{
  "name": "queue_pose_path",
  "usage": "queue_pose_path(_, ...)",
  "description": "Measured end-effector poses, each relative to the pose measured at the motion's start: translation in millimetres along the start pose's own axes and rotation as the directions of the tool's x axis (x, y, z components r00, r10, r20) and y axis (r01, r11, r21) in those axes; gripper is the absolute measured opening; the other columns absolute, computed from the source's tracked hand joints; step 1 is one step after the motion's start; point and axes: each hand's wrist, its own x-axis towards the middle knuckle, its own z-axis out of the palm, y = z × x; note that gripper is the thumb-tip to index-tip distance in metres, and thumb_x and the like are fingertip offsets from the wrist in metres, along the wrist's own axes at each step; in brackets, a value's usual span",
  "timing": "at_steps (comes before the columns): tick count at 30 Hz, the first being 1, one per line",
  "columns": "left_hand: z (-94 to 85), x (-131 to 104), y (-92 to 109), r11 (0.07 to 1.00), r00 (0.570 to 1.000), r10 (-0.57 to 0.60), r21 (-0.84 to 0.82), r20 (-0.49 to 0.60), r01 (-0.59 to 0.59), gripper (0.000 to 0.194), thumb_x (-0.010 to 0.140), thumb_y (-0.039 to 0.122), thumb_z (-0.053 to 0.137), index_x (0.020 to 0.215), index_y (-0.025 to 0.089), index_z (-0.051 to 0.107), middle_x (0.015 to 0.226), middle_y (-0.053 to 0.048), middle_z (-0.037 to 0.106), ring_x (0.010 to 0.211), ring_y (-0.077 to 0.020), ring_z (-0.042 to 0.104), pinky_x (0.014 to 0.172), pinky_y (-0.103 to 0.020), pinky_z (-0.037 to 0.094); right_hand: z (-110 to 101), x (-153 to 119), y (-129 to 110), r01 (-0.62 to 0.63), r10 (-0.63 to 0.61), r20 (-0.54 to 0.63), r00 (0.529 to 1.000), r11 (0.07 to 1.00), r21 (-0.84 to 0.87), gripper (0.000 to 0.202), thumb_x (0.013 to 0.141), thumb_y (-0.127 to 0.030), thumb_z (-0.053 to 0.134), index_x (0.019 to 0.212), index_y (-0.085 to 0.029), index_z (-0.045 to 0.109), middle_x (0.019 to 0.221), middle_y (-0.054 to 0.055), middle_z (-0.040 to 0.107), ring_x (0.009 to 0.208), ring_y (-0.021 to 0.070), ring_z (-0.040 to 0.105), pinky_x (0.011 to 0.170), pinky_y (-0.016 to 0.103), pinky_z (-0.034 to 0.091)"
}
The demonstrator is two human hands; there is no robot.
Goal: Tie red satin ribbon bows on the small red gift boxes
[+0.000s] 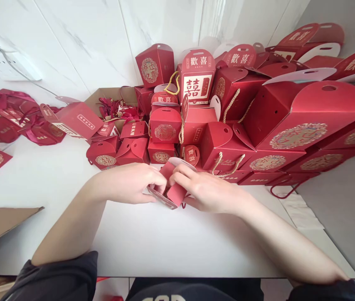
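Between my hands, above the white table, is a small red paper box [176, 194] with its flaps standing open. My left hand [133, 182] grips its left side, fingertips bent over the edge and partly inside. On the other side my right hand [207, 188] is closed on the box, with fingers on the upper flap and the thumb side lower down. A short dark red cord shows under the box by my right fingers. What lies inside the box is hidden by my fingers.
Stacked red boxes [166, 125] with gold cords stand just behind my hands, and larger ones [299, 117] at the right. An open carton [97, 98] holds ribboned pieces. Ribbon-tied boxes [41, 129] sit at the left, near a cardboard flap [4, 223].
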Motion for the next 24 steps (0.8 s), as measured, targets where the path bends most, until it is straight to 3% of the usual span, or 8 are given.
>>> queue_pose_path(4, 3.7, 8, 3, 0.998, 0.985, 0.034, -0.057, 0.172, -0.024, 0.015, 0.078, 0.012, 0.055, 0.068, 0.02, 0.049, 0.071, 0.001, 0.059, 0.062, -0.0137, 0.053, 0.053, -0.027, 0.034, -10, -5, 1, -0.029, 0.028, -0.02, 0.999, 0.998, -0.057, 0.019, 0.089, -0.007, 0.048, 0.103, -0.018, 0.054, 0.115, 0.01, 0.058, 0.089, 0.0186, 0.061, 0.062, 0.027, 0.046)
queue_pose_path(6, 3.8, 9, 4, 0.998, 0.984, 0.026, -0.057, 0.178, -0.017, 0.015, 0.081, 0.016, 0.057, 0.069, 0.019, 0.049, 0.077, 0.0, 0.059, 0.064, -0.0141, 0.054, 0.051, -0.028, 0.032, -13, -5, 2, -0.022, 0.021, -0.007, 1.0, 0.998, -0.05, 0.018, 0.088, -0.004, 0.046, 0.096, -0.018, 0.054, 0.103, 0.007, 0.06, 0.084, 0.0174, 0.06, 0.066, 0.028, 0.046)
queue_pose_path(10, -3.0, 2, 5, 0.998, 0.984, 0.017, -0.064, 0.175, -0.006, 0.01, 0.081, 0.019, 0.061, 0.074, 0.02, 0.054, 0.094, -0.001, 0.06, 0.071, -0.0139, 0.057, 0.055, -0.026, 0.037, -18, -6, 2, 0.002, -0.002, 0.029, 1.0, 1.0, 0.017, 0.02, 0.086, -0.001, 0.045, 0.09, -0.018, 0.056, 0.101, 0.007, 0.061, 0.09, 0.0183, 0.06, 0.074, 0.028, 0.047)
queue_pose_path(15, -14.0, -9, -1, 0.995, 0.987, 0.013, -0.097, 0.162, 0.003, 0.01, 0.079, 0.013, 0.06, 0.077, 0.022, 0.062, 0.114, 0.0, 0.063, 0.089, -0.0159, 0.064, 0.074, -0.025, 0.046, -22, -9, -2, -0.022, 0.022, 0.014, 1.0, 1.0, 0.004, 0.023, 0.089, -0.009, 0.045, 0.107, -0.016, 0.058, 0.099, 0.008, 0.064, 0.082, 0.0195, 0.062, 0.07, 0.031, 0.048)
queue_pose_path(18, -16.8, -12, -6, 0.997, 0.992, 0.0, -0.072, 0.123, 0.009, 0.015, 0.081, 0.012, 0.055, 0.074, 0.022, 0.063, 0.125, 0.001, 0.061, 0.106, -0.0191, 0.062, 0.08, -0.025, 0.047, -16, -7, -4, -0.04, 0.04, -0.049, 0.998, 0.999, 0.002, 0.029, 0.095, -0.012, 0.042, 0.122, -0.016, 0.053, 0.105, 0.008, 0.066, 0.084, 0.0197, 0.064, 0.068, 0.031, 0.05)
queue_pose_path(20, -17.6, -12, -9, 0.998, 0.994, -0.008, -0.062, 0.109, 0.014, 0.018, 0.084, 0.013, 0.052, 0.073, 0.022, 0.062, 0.129, 0.002, 0.06, 0.112, -0.0199, 0.06, 0.079, -0.024, 0.047, -8, -3, -4, -0.07, 0.068, -0.13, 0.989, 0.997, -0.009, 0.026, 0.097, -0.016, 0.044, 0.122, -0.015, 0.052, 0.114, 0.011, 0.065, 0.089, 0.0205, 0.065, 0.071, 0.032, 0.053)
queue_pose_path(24, -18.3, -10, -12, 0.998, 0.991, -0.044, -0.044, 0.126, 0.05, 0.013, 0.085, 0.02, 0.055, 0.072, 0.02, 0.057, 0.111, -0.001, 0.067, 0.091, -0.0173, 0.065, 0.068, -0.023, 0.044, 12, 7, 0, -0.056, 0.021, -0.283, 0.959, 0.991, -0.118, 0.024, 0.099, -0.013, 0.044, 0.12, -0.014, 0.056, 0.129, 0.013, 0.06, 0.11, 0.0237, 0.06, 0.086, 0.037, 0.055)
